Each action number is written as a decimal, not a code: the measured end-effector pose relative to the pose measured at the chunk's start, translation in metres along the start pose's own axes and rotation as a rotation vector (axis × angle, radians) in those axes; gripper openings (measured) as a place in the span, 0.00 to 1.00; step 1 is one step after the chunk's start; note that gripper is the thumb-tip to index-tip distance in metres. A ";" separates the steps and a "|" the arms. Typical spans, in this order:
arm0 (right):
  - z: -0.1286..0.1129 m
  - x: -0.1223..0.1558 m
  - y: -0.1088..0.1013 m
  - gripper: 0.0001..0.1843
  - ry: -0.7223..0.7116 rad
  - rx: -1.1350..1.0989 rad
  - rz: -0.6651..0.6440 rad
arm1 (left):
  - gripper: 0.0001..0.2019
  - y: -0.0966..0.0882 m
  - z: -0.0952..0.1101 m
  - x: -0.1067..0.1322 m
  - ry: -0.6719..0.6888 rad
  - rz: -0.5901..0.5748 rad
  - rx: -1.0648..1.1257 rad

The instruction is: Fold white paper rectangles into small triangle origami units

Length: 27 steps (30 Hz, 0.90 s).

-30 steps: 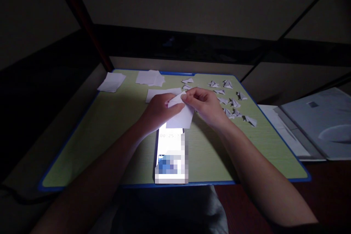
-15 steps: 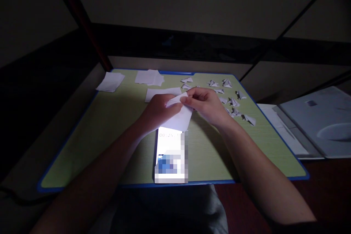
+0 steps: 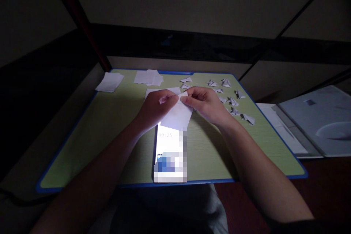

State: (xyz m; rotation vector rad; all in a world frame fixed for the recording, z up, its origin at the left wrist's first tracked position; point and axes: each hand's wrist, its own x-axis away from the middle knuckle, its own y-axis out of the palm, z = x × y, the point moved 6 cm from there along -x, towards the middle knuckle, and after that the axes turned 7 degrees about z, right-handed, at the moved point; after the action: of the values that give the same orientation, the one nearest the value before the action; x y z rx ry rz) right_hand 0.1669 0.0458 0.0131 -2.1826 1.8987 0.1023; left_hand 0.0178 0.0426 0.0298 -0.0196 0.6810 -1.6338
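Note:
Between my hands is a white sheet of paper (image 3: 177, 117), its top edge pinched and its lower part hanging over the phone. My left hand (image 3: 157, 106) is closed, thumb and fingers pressed on the upper left of the sheet. My right hand (image 3: 205, 103) pinches the upper right corner, thumb on top. The fingertips of both hands nearly meet. Behind my left hand lies another white sheet (image 3: 164, 90), partly covered. Just below the held paper a lit phone (image 3: 170, 144) shows a running timer; part of its screen is blurred out.
Several small folded paper pieces (image 3: 233, 101) lie at the right back of the green table (image 3: 90, 146) with a blue rim. Stacks of white paper, one far left (image 3: 110, 82) and another at the back (image 3: 146, 76), rest there too. A pale box (image 3: 318, 120) stands right of the table.
My left thumb has moved up and right along the sheet towards my right thumb. The upper flap of the paper is now more covered by my fingers. My right hand has hardly moved.

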 end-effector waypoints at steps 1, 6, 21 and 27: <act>0.001 0.000 0.000 0.19 0.003 0.008 0.006 | 0.13 -0.001 -0.001 0.000 0.001 0.019 -0.006; 0.004 0.000 0.001 0.19 0.037 0.019 0.009 | 0.12 -0.002 -0.005 -0.001 0.000 0.063 -0.020; 0.006 0.005 0.009 0.14 0.114 0.065 -0.058 | 0.10 -0.001 -0.003 0.001 -0.005 0.071 0.038; 0.002 0.010 0.018 0.10 0.160 0.065 -0.156 | 0.08 -0.003 0.000 0.001 -0.003 0.086 0.015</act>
State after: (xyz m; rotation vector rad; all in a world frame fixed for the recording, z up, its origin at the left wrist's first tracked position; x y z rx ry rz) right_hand 0.1509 0.0343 0.0067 -2.3463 1.7742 -0.1648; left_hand 0.0153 0.0417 0.0306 0.0182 0.6589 -1.5564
